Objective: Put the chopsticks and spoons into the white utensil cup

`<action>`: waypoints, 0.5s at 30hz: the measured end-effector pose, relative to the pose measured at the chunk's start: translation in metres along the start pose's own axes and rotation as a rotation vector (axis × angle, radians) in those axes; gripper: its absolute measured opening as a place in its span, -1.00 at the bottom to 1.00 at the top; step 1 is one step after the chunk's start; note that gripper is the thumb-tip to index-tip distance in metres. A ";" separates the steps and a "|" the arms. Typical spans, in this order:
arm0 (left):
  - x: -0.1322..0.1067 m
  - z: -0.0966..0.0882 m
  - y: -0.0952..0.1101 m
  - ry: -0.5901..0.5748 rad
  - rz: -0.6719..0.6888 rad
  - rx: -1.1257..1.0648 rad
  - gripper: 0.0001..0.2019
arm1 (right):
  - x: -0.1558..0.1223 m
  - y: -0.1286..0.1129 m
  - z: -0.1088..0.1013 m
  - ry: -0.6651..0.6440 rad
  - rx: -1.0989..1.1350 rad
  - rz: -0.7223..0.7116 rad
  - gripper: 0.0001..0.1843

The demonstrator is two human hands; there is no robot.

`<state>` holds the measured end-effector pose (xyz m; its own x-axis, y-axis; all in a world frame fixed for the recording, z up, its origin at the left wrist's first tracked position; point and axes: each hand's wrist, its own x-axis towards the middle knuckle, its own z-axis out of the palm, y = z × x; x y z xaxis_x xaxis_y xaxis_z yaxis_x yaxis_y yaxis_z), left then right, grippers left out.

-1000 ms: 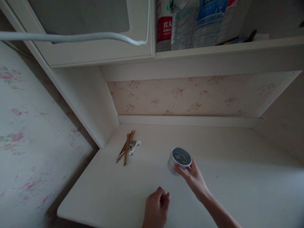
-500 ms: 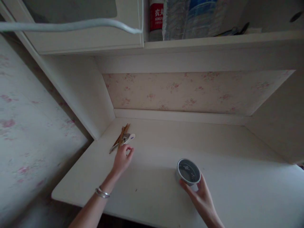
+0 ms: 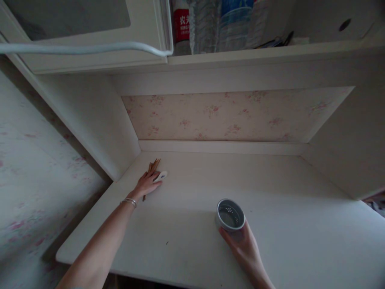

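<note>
One broad white worktop (image 3: 285,184) fills most of the view; over it runs a shelf (image 3: 240,58), on which stand a bottle with a red label (image 3: 182,26) and a bottle with a blue label (image 3: 236,20). Two hands are at work, well apart from each other; what has just changed is mainly the left hand (image 3: 148,184), which a second ago was a loose fist near the front and now reaches across to the utensils at the left rear; this means, in my judgement, that the work has come to the utensils, while the cup is only kept at hand. Its fingers are partly spread, with the thumb apart, and lie over the bundle; whether they have taken a firm hold, I cannot tell. The right hand (image 3: 245,251) has its fingers curved round the side of a grey perforated cup (image 3: 230,215); the cup is nearly upright, its mouth turned up towards the viewer, and nothing but the small holes shows inside; whether its base touches the worktop is not clear. Beneath the left hand, the wooden chopsticks (image 3: 155,164) stick out at both ends; smallest is the white spoon (image 3: 161,176), just beside the thumb, partly covered.
</note>
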<state>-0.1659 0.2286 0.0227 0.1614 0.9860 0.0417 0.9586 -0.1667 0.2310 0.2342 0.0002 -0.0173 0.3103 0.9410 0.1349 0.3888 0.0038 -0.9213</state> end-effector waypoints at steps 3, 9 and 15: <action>-0.003 0.005 0.006 0.029 0.049 0.005 -0.54 | 0.000 -0.001 0.000 0.008 -0.001 -0.022 -0.27; -0.035 0.017 0.043 0.118 0.139 -0.001 -0.63 | 0.001 -0.003 0.000 0.006 -0.001 -0.029 -0.25; -0.082 0.027 0.106 0.146 0.266 -0.066 -0.62 | 0.001 -0.010 0.002 0.000 0.002 -0.009 -0.25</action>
<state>-0.0713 0.1304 0.0171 0.3646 0.8978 0.2469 0.8692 -0.4233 0.2557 0.2285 0.0022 -0.0085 0.3071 0.9408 0.1435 0.3896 0.0133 -0.9209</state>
